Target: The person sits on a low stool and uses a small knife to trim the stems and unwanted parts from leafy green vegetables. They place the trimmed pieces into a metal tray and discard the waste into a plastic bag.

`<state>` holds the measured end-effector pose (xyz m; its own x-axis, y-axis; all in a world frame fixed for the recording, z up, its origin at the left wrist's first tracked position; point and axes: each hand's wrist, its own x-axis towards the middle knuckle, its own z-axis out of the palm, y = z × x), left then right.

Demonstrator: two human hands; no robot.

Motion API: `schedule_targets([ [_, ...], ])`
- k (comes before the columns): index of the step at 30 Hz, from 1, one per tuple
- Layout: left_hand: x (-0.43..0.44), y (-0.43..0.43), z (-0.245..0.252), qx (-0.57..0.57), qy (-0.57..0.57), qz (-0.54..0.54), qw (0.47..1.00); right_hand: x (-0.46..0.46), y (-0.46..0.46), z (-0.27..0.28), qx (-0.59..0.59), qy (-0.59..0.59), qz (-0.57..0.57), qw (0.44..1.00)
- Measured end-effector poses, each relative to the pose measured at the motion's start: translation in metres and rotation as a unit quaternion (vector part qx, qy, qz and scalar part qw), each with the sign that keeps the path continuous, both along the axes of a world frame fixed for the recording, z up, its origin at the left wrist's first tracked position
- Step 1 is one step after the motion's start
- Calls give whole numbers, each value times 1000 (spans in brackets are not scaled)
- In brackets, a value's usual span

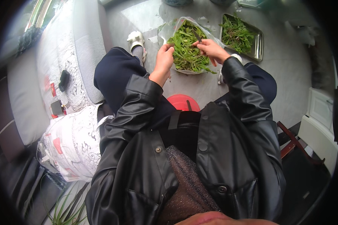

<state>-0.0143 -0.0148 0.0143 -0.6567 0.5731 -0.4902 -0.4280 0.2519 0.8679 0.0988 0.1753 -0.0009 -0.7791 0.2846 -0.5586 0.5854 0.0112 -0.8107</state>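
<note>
In front of me a clear plastic bag (164,35) lies open, heaped with leafy greens (186,54) that have thin roots among the leaves. My right hand (211,50) grips a small knife (197,36). Its dark blade points up and away over the greens, and an orange handle end shows below the palm. At the bag's left edge is my left hand (164,59), thumb and fingers drawn together beside the leaves. Something small and dark shows at its fingertips; whether it is held or is dirt is unclear.
A metal tray (257,45) with more greens (236,35) stands on the grey floor at the right. A red plastic stool or basin (184,101) is between my legs. The covered sofa (84,50) runs along the left; a wooden-framed chair (288,140) is at the right.
</note>
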Motion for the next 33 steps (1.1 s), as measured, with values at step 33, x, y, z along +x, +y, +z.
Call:
schedule_targets([
  [33, 12, -14, 50, 69, 20, -173, 982, 80, -13, 105, -251, 197, 34, 947],
])
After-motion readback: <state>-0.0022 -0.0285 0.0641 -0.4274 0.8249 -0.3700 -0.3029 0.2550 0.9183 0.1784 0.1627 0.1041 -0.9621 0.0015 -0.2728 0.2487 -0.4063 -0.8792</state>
